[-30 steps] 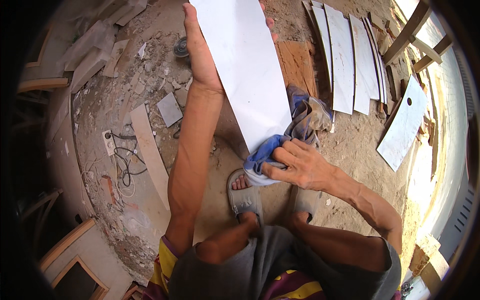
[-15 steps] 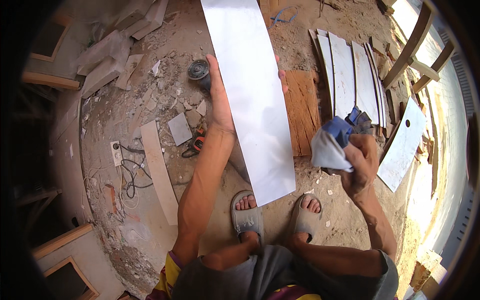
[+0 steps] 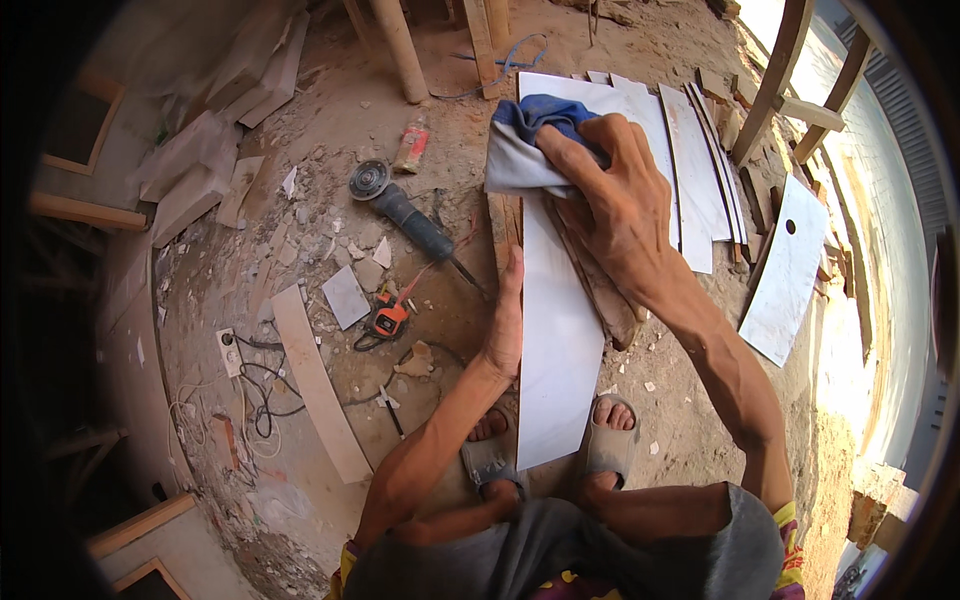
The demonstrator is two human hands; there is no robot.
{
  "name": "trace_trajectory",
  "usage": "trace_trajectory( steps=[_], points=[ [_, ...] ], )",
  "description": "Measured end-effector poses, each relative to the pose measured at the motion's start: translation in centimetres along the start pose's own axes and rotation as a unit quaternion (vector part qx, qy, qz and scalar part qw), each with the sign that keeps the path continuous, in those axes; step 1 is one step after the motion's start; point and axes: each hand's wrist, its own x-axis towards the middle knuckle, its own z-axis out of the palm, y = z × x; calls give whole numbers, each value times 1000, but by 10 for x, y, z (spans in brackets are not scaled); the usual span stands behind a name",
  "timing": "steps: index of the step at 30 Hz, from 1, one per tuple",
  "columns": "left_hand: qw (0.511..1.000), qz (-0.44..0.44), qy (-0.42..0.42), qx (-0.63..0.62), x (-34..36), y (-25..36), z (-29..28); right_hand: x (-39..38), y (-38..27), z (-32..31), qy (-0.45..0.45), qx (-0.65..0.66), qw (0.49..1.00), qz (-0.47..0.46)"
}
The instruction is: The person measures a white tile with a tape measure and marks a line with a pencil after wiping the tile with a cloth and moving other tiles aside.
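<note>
A long white tile strip [image 3: 560,380] slants between my knees, its near end over my feet. Its left edge rests in my left hand [image 3: 507,320], with the thumb up along the edge. My right hand [image 3: 625,190] grips a bunched blue and white cloth [image 3: 520,155] against the far part of the strip. The cloth and hand hide some of that far part. Beneath the strip, a brown wooden block [image 3: 618,318] shows at its right side.
Left of the strip lie an angle grinder [image 3: 415,225], an orange tape measure [image 3: 390,318], a bottle [image 3: 412,145] and a tan strip [image 3: 320,385] among rubble. A socket [image 3: 230,352] with cords is farther left. Leaning white tiles [image 3: 690,150] and a holed tile [image 3: 785,280] stand right.
The strip has come nearer and lower. My right hand has swung from the right side onto its far part with the cloth. My left hand has slid lower with the strip.
</note>
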Motion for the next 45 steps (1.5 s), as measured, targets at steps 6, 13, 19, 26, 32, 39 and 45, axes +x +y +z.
trace_trajectory(
  steps=[6,13,19,26,32,39,45],
  points=[
    [991,-14,-94,-92,-2,-7,3,56,122,-7,41,-110,989,94],
    [972,6,-158,-176,16,2,-7,5,128,-50,67,111,988,84],
    [991,49,-106,-62,28,13,-7,5,31,-14,-118,-37,990,-62],
    [993,94,-42,-62,36,43,-30,-121,-29,-6,-253,76,950,-166],
    [970,142,-183,-76,54,77,-70,-232,-35,-28,-509,163,825,-181],
    [968,201,-139,-63,54,112,-48,-144,42,-116,-516,211,811,178],
    [969,158,-145,-122,74,79,-38,-155,55,-108,-498,58,852,149]
  ],
)
